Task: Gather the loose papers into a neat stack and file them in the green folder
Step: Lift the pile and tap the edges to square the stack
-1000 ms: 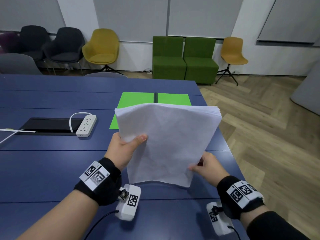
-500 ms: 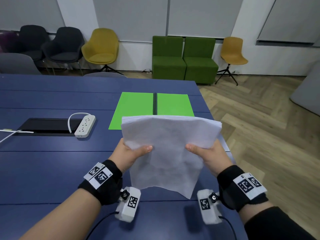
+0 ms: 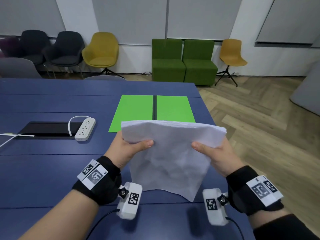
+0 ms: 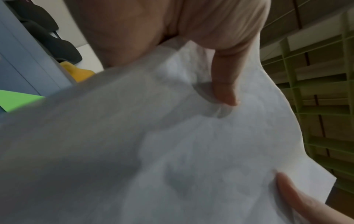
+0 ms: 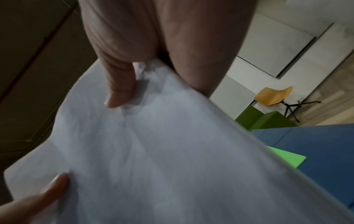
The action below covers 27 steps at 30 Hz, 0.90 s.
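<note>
A stack of white papers [image 3: 171, 153] hangs above the blue table [image 3: 52, 170], tilted with its far edge raised. My left hand [image 3: 128, 149] pinches its left side, thumb on top. My right hand [image 3: 214, 151] pinches its right side the same way. The green folder [image 3: 135, 113] lies open and flat on the table just beyond the stack, a dark spine down its middle. In the left wrist view the papers [image 4: 172, 144] fill the frame under my thumb, with a corner of the folder [image 4: 17, 98] at the left. The right wrist view shows the papers [image 5: 153, 159] and the folder's corner [image 5: 285, 157].
A white power strip [image 3: 85, 129] with its cable lies left of the folder, beside a black cable hatch [image 3: 45, 129] set in the table. The table's right edge runs close to the folder. Chairs and green seats [image 3: 183, 61] line the far wall.
The stack has come down and tipped flatter, uncovering more of the folder. My right hand moved from the stack's lower right corner up to its right side, level with my left hand.
</note>
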Each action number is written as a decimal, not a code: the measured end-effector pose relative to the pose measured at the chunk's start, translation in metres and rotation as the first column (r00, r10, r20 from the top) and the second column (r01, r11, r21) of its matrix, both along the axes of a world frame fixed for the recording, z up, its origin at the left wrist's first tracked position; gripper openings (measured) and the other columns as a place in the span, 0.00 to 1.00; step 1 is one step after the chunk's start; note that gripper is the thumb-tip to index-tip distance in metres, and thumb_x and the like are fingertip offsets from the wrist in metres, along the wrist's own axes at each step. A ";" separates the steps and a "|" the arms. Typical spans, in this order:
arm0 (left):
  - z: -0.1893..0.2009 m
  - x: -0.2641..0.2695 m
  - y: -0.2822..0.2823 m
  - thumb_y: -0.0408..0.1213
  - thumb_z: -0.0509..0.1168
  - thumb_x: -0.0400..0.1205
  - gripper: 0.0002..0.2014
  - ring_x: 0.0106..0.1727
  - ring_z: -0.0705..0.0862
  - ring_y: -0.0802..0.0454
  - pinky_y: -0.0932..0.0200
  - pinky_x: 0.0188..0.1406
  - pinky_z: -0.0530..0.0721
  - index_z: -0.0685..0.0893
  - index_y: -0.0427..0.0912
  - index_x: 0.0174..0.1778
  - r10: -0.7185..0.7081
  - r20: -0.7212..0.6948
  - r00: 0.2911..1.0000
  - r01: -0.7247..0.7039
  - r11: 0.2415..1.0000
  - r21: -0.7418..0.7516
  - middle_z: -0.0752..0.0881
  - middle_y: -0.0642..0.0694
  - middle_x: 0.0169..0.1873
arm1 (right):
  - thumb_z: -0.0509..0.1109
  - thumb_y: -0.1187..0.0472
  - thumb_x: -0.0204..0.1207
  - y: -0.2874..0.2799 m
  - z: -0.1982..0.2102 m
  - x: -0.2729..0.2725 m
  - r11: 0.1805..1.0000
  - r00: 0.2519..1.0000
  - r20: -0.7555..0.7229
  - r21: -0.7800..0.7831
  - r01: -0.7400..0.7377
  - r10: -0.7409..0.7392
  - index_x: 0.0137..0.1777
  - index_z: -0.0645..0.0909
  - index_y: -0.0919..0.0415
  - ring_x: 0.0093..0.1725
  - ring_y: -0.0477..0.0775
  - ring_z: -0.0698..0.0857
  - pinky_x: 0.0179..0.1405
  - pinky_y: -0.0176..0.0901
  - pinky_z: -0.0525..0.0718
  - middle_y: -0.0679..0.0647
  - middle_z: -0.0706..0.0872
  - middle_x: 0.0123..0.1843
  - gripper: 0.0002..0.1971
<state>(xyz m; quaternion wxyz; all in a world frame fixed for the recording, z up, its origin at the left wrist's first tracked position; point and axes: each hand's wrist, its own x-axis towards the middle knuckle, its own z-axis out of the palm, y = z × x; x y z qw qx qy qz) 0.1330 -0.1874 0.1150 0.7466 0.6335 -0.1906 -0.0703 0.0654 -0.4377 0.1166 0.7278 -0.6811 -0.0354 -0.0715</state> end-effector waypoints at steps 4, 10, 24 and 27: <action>0.008 -0.003 0.006 0.54 0.85 0.49 0.30 0.45 0.90 0.52 0.57 0.46 0.87 0.93 0.45 0.44 0.005 0.008 1.000 -0.005 1.000 -0.017 0.94 0.47 0.42 | 0.86 0.44 0.50 -0.005 0.016 -0.005 0.999 0.999 0.042 -0.030 -0.033 0.034 0.50 0.89 0.61 0.46 0.57 0.87 0.49 0.47 0.85 0.58 0.91 0.47 0.29; 0.035 -0.007 0.008 0.56 0.77 0.62 0.20 0.36 0.86 0.57 0.66 0.30 0.82 0.93 0.46 0.42 0.005 -0.006 1.000 -0.006 1.000 -0.019 0.93 0.49 0.39 | 0.73 0.47 0.63 -0.002 0.032 -0.016 0.998 0.991 0.122 -0.012 0.054 -0.052 0.42 0.91 0.57 0.43 0.52 0.83 0.43 0.42 0.77 0.55 0.90 0.41 0.16; 0.020 -0.019 0.002 0.47 0.78 0.64 0.21 0.42 0.88 0.55 0.64 0.43 0.86 0.91 0.38 0.48 -0.005 0.060 0.998 0.002 0.999 0.052 0.92 0.47 0.41 | 0.72 0.37 0.67 0.007 0.024 -0.020 0.972 0.971 0.132 -0.094 0.214 -0.201 0.44 0.90 0.62 0.42 0.52 0.86 0.46 0.44 0.80 0.57 0.92 0.42 0.26; 0.018 -0.021 -0.001 0.34 0.72 0.72 0.11 0.40 0.89 0.54 0.64 0.42 0.86 0.89 0.29 0.44 0.058 0.071 0.996 -0.058 0.998 0.005 0.92 0.47 0.37 | 0.70 0.44 0.67 0.014 0.026 -0.016 0.950 0.945 0.187 -0.113 0.292 -0.268 0.41 0.90 0.63 0.41 0.51 0.85 0.46 0.45 0.80 0.59 0.91 0.39 0.21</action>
